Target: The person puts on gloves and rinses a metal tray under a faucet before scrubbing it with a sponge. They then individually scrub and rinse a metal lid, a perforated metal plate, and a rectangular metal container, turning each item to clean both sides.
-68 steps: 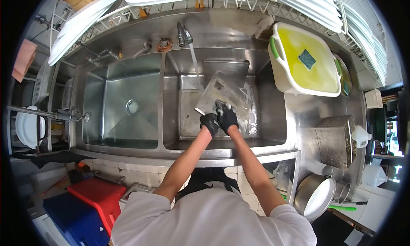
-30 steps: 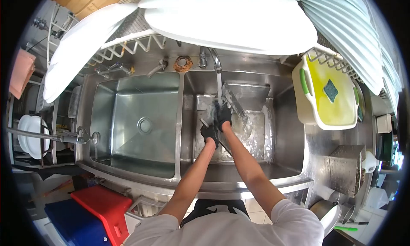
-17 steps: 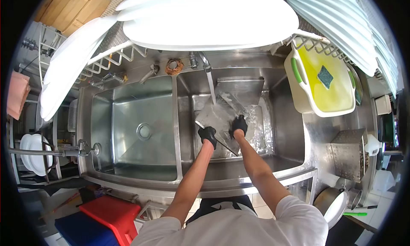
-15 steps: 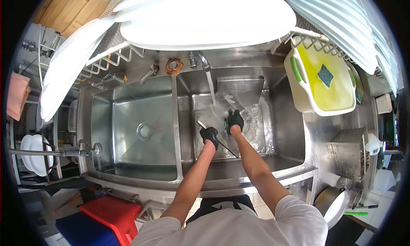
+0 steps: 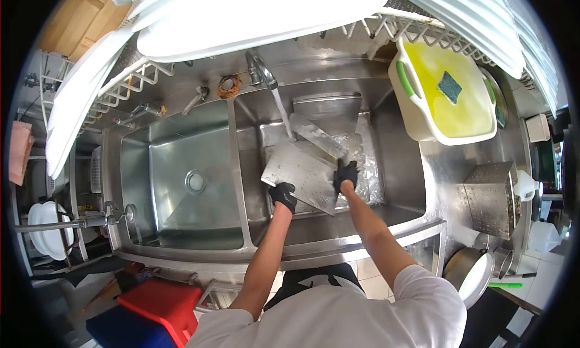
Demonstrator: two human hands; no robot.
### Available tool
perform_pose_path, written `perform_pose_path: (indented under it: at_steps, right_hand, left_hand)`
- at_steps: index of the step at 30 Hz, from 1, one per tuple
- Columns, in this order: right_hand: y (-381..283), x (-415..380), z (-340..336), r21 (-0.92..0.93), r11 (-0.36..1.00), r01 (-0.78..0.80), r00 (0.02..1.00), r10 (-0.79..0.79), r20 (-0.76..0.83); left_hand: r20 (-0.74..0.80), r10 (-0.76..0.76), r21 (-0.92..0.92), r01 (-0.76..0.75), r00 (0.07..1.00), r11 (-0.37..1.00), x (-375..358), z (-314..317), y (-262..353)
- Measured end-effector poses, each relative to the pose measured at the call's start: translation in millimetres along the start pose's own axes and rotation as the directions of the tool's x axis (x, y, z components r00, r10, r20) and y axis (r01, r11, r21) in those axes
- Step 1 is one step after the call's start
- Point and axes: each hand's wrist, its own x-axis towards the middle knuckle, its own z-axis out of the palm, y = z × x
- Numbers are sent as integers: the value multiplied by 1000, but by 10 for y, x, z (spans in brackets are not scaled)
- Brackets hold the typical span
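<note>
A flat stainless steel panel (image 5: 300, 176) is tilted over the right sink basin (image 5: 402, 182). My left hand (image 5: 283, 196), in a black glove, is closed round its lower left edge. At the panel's right edge is my gloved right hand (image 5: 346, 176), slightly blurred, its fingers curled against that edge. Behind the panel, a narrow metal strip (image 5: 318, 135) slants toward my right hand. Another metal plate (image 5: 328, 113) leans on the basin's back wall. Water runs from the tap (image 5: 261, 73) behind the panel, and the basin floor is wet.
Left of the divider lies a second basin (image 5: 181, 197). A cream tub (image 5: 412, 115) of yellow liquid with a green scouring pad (image 5: 449, 87) stands at the right. White plates (image 5: 260, 22) fill a rack above the sinks. A perforated metal box (image 5: 490, 200) sits on the right counter.
The panel has turned up and now shows its broad face. My left hand has moved left, and my right hand has moved right to the panel's edge. The camera view has shifted slightly.
</note>
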Motion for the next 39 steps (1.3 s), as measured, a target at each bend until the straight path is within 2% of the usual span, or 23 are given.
perform_pose_path:
  at_steps: [2, 3, 4, 6, 7, 10, 12, 13, 14, 15, 17, 18, 19, 21, 25, 27, 28, 30, 32, 34, 35, 37, 39]
  right_hand:
    - [-51, 246, -58, 129, 992, -5, 997, -5, 80]
    - [-19, 431, -80, -43, 994, 101, 988, -95, 119]
    - [-53, 582, -70, -206, 955, 212, 970, -179, 167]
    - [-294, 675, -14, -184, 964, 193, 975, -168, 143]
    - [-379, 677, 5, -174, 970, 170, 981, -150, 122]
    - [-683, 468, 139, -186, 968, 167, 986, -170, 0]
    - [-1090, 168, -140, 18, 994, 106, 960, -107, 260]
    - [-1187, 60, -48, 19, 994, 110, 957, -111, 266]
    - [-1303, -9, 42, 67, 958, 278, 929, -287, 236]
    - [-1404, -49, 102, 64, 891, 450, 880, -455, 135]
    - [-1594, -116, 239, -61, 679, 732, 674, -734, -85]
    - [-1745, -117, 328, -58, 740, 670, 735, -672, -90]
    - [-1810, -106, 329, -52, 740, 671, 735, -673, -86]
    - [-1899, -110, 276, -4, 765, 644, 733, -616, 289]
    - [-1900, -54, 529, 140, 847, 512, 805, -530, 265]
    - [-1757, -9, 785, 146, 854, 499, 693, -494, 525]
    - [-1777, -99, 688, 140, 855, 499, 693, -491, 529]
    - [-1875, -435, 398, -133, 574, 808, 433, -425, 795]
    - [-1686, -495, 559, -156, 610, 777, 487, -425, 763]
    - [-1525, -302, 660, 90, 496, 864, 194, -491, 849]
    - [-1057, 213, 1438, 133, 444, 886, 107, -473, 874]
    - [-1385, 150, 935, 142, 420, 896, 73, -456, 887]
    - [-1559, 161, 709, 153, 394, 906, 39, -437, 899]
  left_hand:
    - [67, 48, 1, -48, 997, 999, -286, 80, 104]
    - [98, -48, 40, 44, 994, 998, -400, 68, 181]
    - [99, -37, 42, 33, 994, 999, -535, 115, 250]
    - [31, 36, 63, -38, 999, 997, -752, 240, 306]
    - [96, 80, 42, -84, 992, 996, -713, 184, 251]
    - [50, 62, 13, -63, 997, 998, -629, 210, 294]
    - [62, 61, 56, -64, 996, 996, -766, 350, 471]
    - [87, 72, 101, -81, 994, 992, -779, 372, 498]
    - [118, 85, 143, -101, 989, 985, -755, 397, 502]
    - [121, 44, 71, -53, 992, 996, -760, 410, 475]
    - [103, -27, 64, 20, 994, 998, -886, 410, 381]
    - [91, -100, 62, 95, 991, 994, -952, 406, 347]
    - [122, -109, 63, 102, 987, 993, -949, 361, 254]
    - [134, -192, 16, 191, 972, 981, -895, 272, 131]
    - [199, -362, -85, 384, 910, 919, -904, 372, 114]
    - [197, -385, -124, 413, 902, 902, -859, 352, 105]
    - [198, -378, -142, 408, 904, 902, -836, 333, 98]
    - [206, -350, -183, 388, 914, 903, -787, 306, 108]
    - [252, -310, -252, 371, 917, 894, -768, 295, 138]
    - [340, -241, -354, 361, 909, 863, -798, 280, 184]
    - [363, -216, -384, 357, 906, 851, -831, 272, 211]
    - [359, -200, -392, 342, 911, 854, -862, 253, 213]
    - [253, -270, -276, 336, 929, 900, -829, 200, 167]
